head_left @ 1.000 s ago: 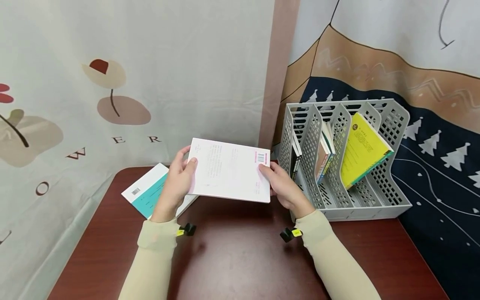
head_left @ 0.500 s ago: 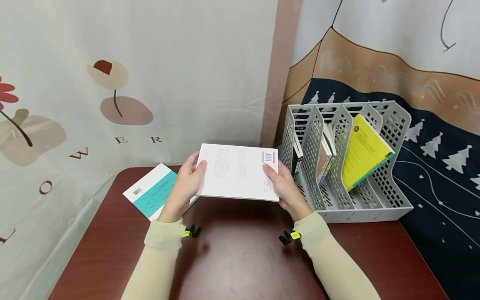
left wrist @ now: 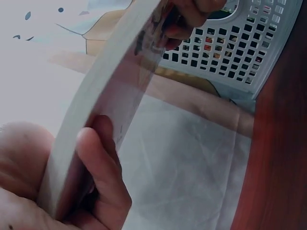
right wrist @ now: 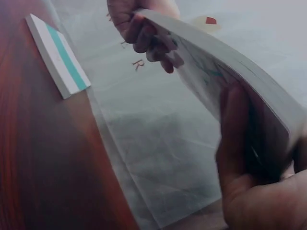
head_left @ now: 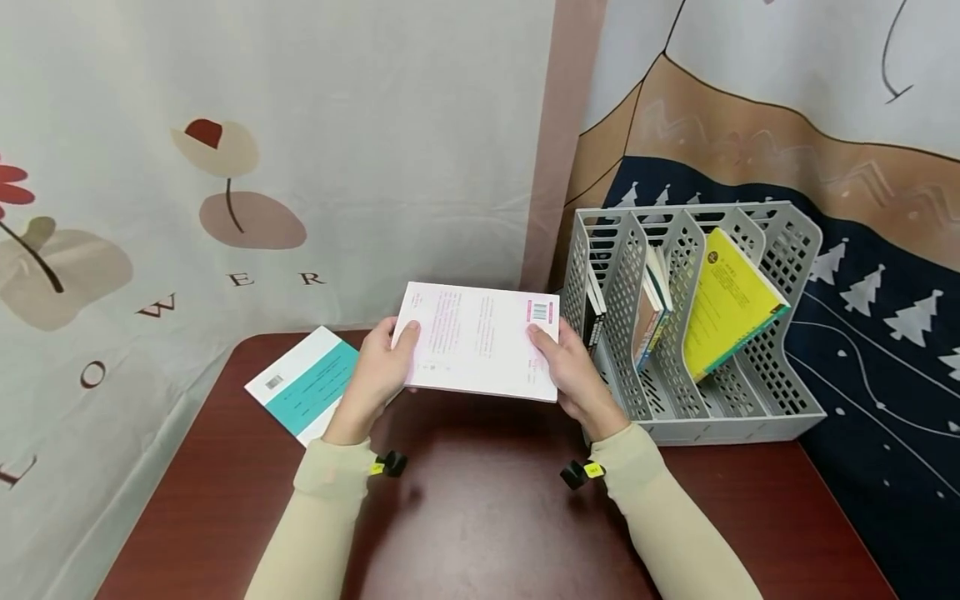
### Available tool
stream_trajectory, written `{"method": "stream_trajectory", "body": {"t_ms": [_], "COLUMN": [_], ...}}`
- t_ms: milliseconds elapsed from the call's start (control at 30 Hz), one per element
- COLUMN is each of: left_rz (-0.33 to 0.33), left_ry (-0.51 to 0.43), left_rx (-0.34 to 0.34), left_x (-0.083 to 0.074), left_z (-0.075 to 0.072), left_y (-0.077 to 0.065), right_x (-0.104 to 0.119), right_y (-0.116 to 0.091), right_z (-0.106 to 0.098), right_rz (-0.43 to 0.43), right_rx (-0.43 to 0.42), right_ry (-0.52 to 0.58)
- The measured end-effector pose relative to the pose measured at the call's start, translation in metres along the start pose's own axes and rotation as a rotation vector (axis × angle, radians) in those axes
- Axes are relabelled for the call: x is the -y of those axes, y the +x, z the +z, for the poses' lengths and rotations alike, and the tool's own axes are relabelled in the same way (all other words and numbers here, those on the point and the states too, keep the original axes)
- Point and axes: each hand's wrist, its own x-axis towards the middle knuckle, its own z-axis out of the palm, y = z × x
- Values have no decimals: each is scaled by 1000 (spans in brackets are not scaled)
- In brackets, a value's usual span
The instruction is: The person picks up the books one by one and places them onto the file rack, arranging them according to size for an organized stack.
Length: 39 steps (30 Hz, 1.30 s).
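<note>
A white book [head_left: 480,346] with a pink-framed barcode at its upper right corner is held up in front of me, back cover toward the head camera. My left hand [head_left: 380,371] grips its left edge, thumb on the cover and fingers curled behind, as the left wrist view shows. On the opposite edge my right hand [head_left: 573,375] holds it the same way, thumb below the barcode. From the right wrist view the book's page edge [right wrist: 230,60] bows slightly between both hands. A white and turquoise book [head_left: 303,387] lies on the table to the left, partly behind my left hand.
A grey perforated file rack [head_left: 738,429] stands at the right of the dark red table [head_left: 480,517]. Its slots hold a yellow book [head_left: 731,300], several thin books [head_left: 651,304] and dark-spined ones [head_left: 593,317]. Printed curtains [head_left: 412,150] hang behind the table.
Both hands have shifted the white book slightly right, mostly in the first half second. Its tilt has changed a little. The rack and the turquoise book stay put.
</note>
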Motion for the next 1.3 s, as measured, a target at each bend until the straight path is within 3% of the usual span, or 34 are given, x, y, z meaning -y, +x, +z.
{"method": "stream_trajectory", "body": {"t_ms": [133,267,367,633,833,967,1167,1300], "left_rz": [33,63,69,68,53,32,-6,-40], "left_ry": [-69,-140,-161,-191,-194,-147,-74,-102], "left_rx": [4,71,132,284,393,332,104,69], "left_x": [2,2,3,8,11,11,8,5], "left_z": [-8,-18,-22,-27,-25,-24,-24,-25], "left_y": [0,2,2,5,4,5,5,6], "right_x": [5,9,10,10,8,4,4,5], "right_y": [1,1,1,-2,-7,-8,-6,-7], "right_z": [-3,-9,-17,-39,-31,-22,-14,-11], "right_rz": [21,10,16,91,165,171,142,104], "right_rx": [19,3,35,340,554,582,504,465], "right_ry": [-10,-36,-83,-187,-232,-248,-194,-166]}}
